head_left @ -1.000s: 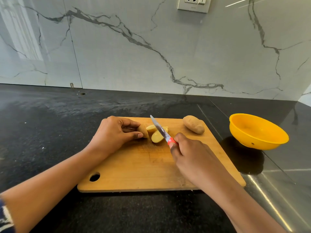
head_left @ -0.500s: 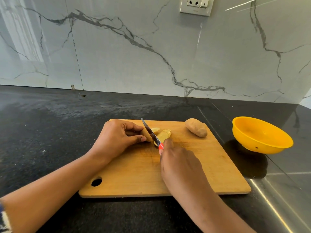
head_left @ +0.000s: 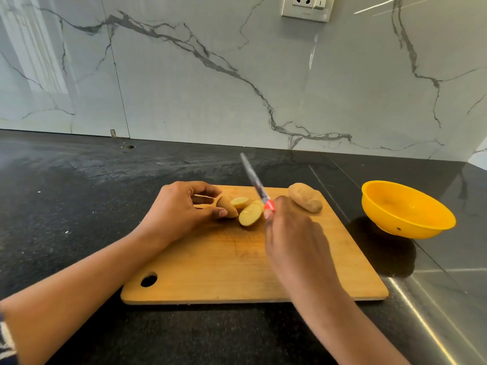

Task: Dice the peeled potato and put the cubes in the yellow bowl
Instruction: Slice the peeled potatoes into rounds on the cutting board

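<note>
On the wooden cutting board (head_left: pixel 237 264) lie pale yellow potato slices (head_left: pixel 250 214) beside a brown-skinned end piece (head_left: pixel 226 206). My left hand (head_left: pixel 181 210) pinches that end piece between thumb and fingers. My right hand (head_left: pixel 295 235) grips a knife (head_left: pixel 255 181) by its red handle; the blade is lifted off the board and points up and away, above the slices. A whole unpeeled potato (head_left: pixel 305 197) rests at the board's far right corner. The yellow bowl (head_left: pixel 405 210) stands to the right of the board, with nothing visible inside.
The board lies on a black stone counter (head_left: pixel 79 206). A marble-patterned wall (head_left: pixel 210 75) with a socket (head_left: pixel 305 7) rises behind. A steel surface (head_left: pixel 448 299) begins at the right, under the bowl's near side.
The knife has come up out of the potato and now tilts up and back. Another slice has fallen to the right. My left hand still holds the end piece.
</note>
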Demonstrator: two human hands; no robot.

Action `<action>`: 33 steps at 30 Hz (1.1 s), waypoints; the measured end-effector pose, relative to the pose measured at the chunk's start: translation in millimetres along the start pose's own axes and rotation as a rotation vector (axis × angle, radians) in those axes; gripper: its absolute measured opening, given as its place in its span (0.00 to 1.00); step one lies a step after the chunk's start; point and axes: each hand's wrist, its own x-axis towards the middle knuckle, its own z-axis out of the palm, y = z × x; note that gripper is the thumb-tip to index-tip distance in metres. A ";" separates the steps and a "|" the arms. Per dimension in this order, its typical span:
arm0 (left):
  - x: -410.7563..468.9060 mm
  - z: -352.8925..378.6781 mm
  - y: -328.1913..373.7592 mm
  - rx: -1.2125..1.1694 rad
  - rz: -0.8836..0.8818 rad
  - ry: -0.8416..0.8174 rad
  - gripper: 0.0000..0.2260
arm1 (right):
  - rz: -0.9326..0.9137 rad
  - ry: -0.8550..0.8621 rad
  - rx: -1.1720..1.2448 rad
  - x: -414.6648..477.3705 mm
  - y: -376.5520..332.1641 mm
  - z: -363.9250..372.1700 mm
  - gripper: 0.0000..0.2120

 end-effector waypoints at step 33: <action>15.9 -31.4 30.3 0.146 -0.038 -0.521 0.18 | 0.096 -0.088 0.106 2.7 11.2 8.0 0.12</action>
